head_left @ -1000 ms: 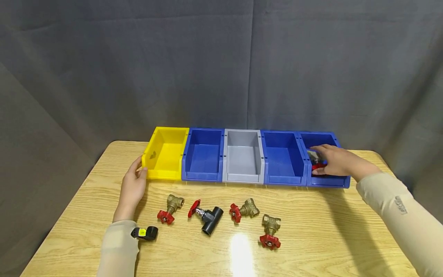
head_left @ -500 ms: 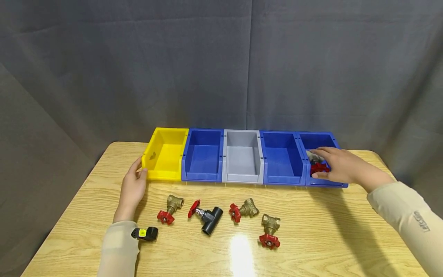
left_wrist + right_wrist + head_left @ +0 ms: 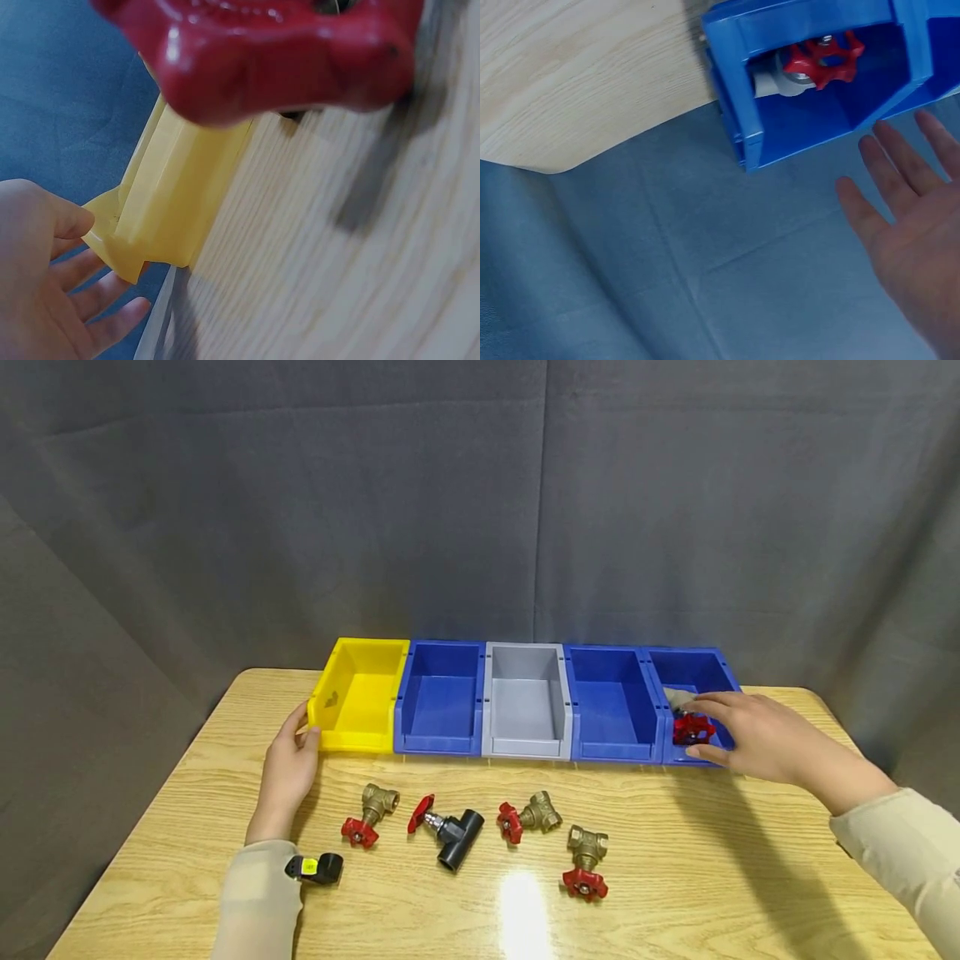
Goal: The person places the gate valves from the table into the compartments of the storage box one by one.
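Note:
My left hand (image 3: 290,770) holds the front left corner of the yellow bin (image 3: 360,741), thumb over the lip and the other fingers along the outside in the left wrist view. At the far right, my right hand (image 3: 765,739) hovers at the front of the end blue bin (image 3: 693,665), fingers relaxed and apart. Inside that bin lies a valve with a red handwheel (image 3: 826,61) and a pale grey body (image 3: 791,81). In the right wrist view the fingers (image 3: 885,176) are clear of the valve.
Between the end bins stand a blue bin (image 3: 438,744), a grey bin (image 3: 525,747) and another blue bin (image 3: 617,750). Before them lie brass valves (image 3: 371,806) (image 3: 542,811) (image 3: 588,847) with red handwheels and a black tee-shaped valve (image 3: 455,835). A grey curtain (image 3: 480,502) hangs behind.
My right hand has drawn back to the right and toward me, leaving the red-wheeled valve more exposed in the end blue bin. My left hand stays at the yellow bin.

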{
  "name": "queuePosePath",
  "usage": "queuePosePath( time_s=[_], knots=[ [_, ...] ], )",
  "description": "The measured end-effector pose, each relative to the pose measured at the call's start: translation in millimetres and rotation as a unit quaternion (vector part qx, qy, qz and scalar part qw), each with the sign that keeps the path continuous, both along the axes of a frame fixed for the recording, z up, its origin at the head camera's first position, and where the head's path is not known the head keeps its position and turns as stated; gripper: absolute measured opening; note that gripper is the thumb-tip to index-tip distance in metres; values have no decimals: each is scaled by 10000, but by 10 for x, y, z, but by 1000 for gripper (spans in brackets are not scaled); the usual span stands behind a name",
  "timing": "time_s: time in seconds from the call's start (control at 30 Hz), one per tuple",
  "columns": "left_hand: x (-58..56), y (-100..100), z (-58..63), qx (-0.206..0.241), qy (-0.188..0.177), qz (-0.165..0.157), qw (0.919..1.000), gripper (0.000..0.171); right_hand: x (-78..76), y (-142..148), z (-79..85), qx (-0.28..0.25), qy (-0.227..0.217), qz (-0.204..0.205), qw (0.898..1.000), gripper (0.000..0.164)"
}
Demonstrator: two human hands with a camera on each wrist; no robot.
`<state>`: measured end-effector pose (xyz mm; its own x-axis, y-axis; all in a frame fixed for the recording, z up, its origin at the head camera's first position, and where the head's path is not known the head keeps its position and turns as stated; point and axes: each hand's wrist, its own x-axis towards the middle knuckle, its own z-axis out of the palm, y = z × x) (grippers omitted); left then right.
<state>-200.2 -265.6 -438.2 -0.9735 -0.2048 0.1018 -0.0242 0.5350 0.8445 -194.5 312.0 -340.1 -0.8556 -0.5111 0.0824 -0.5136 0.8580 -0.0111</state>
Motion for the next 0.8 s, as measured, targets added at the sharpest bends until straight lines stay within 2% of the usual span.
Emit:
queuePosePath(
  time_s=[0.23,0.53,0.8],
  knots=[
    [-10,-4,-9,-3,9,-5,10000,53,209,-138,-23,-92,266,433,9987,53],
    [-15,-6,-11,17,20,-6,10000,53,472,-426,-31,-216,-55,602,9979,49],
    [-17,-15,-26,-2,3,-19,10000,53,699,-734,-91,-260,31,1018,9945,50]
  ],
)
